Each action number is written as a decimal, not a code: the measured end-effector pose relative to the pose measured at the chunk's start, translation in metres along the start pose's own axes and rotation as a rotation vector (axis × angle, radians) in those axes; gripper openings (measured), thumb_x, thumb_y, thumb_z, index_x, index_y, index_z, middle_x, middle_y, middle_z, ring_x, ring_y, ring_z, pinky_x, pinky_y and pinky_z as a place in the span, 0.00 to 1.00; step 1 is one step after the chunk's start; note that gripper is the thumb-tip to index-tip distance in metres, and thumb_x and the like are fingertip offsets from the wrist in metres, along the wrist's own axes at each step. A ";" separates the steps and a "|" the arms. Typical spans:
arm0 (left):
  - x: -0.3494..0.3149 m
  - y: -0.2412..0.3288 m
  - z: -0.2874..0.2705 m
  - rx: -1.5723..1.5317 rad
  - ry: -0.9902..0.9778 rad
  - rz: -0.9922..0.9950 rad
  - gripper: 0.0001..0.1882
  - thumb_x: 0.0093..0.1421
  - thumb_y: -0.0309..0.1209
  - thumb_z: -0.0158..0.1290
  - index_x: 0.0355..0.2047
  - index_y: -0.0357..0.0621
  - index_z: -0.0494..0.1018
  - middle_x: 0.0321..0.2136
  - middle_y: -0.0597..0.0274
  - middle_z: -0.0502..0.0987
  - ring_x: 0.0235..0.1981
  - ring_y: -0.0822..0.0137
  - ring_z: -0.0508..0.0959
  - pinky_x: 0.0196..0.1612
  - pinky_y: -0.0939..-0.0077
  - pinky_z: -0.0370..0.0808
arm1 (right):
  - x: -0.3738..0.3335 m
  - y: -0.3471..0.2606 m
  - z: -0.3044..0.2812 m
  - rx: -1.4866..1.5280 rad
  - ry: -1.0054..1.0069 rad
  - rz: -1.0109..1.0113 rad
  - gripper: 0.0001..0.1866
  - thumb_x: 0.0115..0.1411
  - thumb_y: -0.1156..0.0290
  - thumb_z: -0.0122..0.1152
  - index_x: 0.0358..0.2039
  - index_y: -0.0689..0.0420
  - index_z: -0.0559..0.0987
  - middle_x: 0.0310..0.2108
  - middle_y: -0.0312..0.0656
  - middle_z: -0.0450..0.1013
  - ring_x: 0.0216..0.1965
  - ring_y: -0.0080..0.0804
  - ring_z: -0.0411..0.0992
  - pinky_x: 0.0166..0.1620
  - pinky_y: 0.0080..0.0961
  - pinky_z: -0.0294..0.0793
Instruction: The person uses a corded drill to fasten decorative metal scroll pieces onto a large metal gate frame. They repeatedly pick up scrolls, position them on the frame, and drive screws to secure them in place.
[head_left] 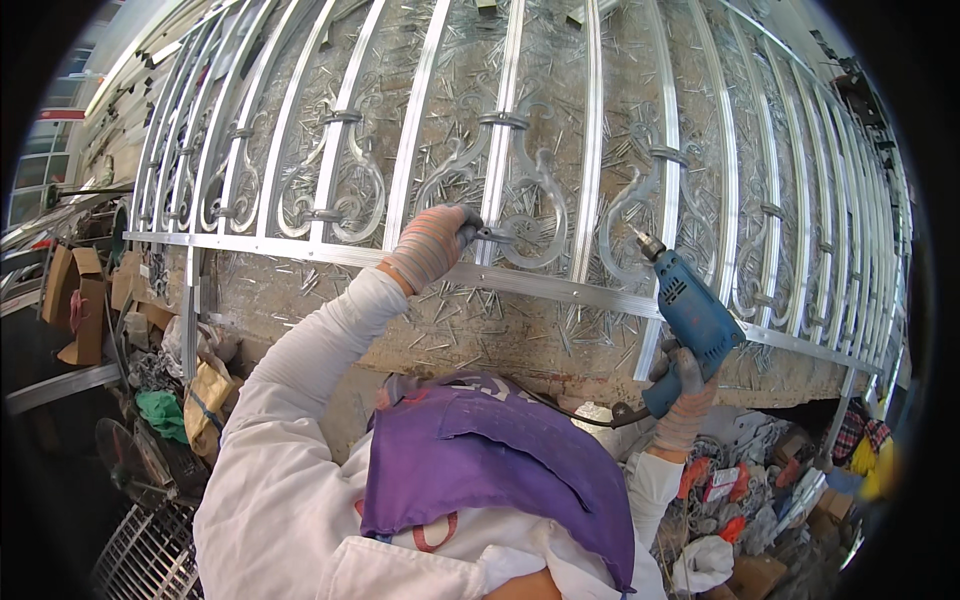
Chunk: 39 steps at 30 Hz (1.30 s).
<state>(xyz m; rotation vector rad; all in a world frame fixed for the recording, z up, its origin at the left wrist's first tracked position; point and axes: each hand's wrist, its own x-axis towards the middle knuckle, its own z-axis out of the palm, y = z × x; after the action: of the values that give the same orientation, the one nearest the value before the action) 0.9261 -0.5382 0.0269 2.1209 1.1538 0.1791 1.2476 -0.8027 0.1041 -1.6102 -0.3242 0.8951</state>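
My left hand, in a striped glove with grey fingertips, reaches to an upright bar of a silver metal railing. Its fingers are closed at the small metal collar low on a scroll ornament, partly covering it. A second collar wraps the same bar higher up. My right hand, gloved alike, grips the handle of a blue electric drill. The drill is tilted, its bit pointing up and left near the neighbouring scroll, apparently apart from the bars.
Beneath the railing, many loose metal pins or screws lie scattered over a worn work surface. A black cord runs from the drill toward my purple apron. Cardboard boxes and a green bag lie left; rags and scraps lie right.
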 end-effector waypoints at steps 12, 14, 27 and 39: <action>0.016 0.073 0.001 0.561 -0.146 -0.211 0.09 0.60 0.29 0.60 0.41 0.43 0.78 0.38 0.47 0.81 0.43 0.44 0.82 0.46 0.52 0.79 | -0.015 -0.017 -0.073 0.011 0.089 0.035 0.23 0.54 0.66 0.73 0.47 0.61 0.76 0.33 0.46 0.80 0.20 0.29 0.75 0.21 0.25 0.74; 0.009 0.064 0.005 0.509 -0.059 -0.113 0.08 0.59 0.28 0.59 0.39 0.42 0.77 0.35 0.47 0.80 0.41 0.43 0.81 0.44 0.50 0.77 | -0.012 -0.022 -0.091 0.025 0.108 0.029 0.22 0.55 0.66 0.73 0.47 0.62 0.76 0.33 0.46 0.80 0.20 0.29 0.75 0.21 0.25 0.75; 0.008 0.030 0.024 0.438 0.098 -0.291 0.11 0.58 0.30 0.64 0.41 0.43 0.80 0.35 0.46 0.83 0.40 0.45 0.83 0.44 0.57 0.78 | 0.018 -0.053 -0.194 0.030 0.022 -0.035 0.20 0.55 0.68 0.73 0.46 0.60 0.77 0.35 0.45 0.81 0.23 0.28 0.76 0.28 0.26 0.77; 0.036 0.171 0.072 0.272 0.284 0.136 0.17 0.54 0.31 0.68 0.45 0.52 0.82 0.42 0.56 0.82 0.45 0.51 0.81 0.49 0.60 0.78 | 0.036 -0.085 -0.250 -0.058 -0.057 -0.163 0.23 0.56 0.69 0.73 0.49 0.62 0.78 0.35 0.46 0.81 0.24 0.29 0.77 0.27 0.27 0.78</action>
<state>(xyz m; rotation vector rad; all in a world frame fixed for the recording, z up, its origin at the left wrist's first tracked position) 1.0953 -0.6073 0.0760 2.4769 1.2520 0.4180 1.4692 -0.9364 0.1693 -1.5882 -0.5183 0.8137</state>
